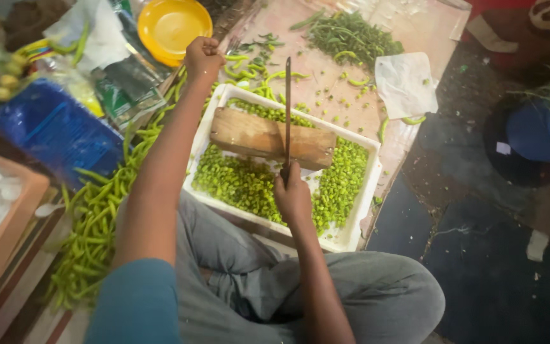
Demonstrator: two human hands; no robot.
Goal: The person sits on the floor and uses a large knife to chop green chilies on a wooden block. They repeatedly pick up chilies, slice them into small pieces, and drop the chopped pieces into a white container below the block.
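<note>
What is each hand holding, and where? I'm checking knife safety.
Right hand grips the knife by its handle. Left hand is a closed fist; what it holds cannot be told.

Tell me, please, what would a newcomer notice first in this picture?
First, the white tray in the centre, full of chopped green chillies, with a wooden cutting board across it. The right hand holds a long knife over the board. The left hand reaches, closed, toward whole chillies heaped along the left, near a yellow bowl.
</note>
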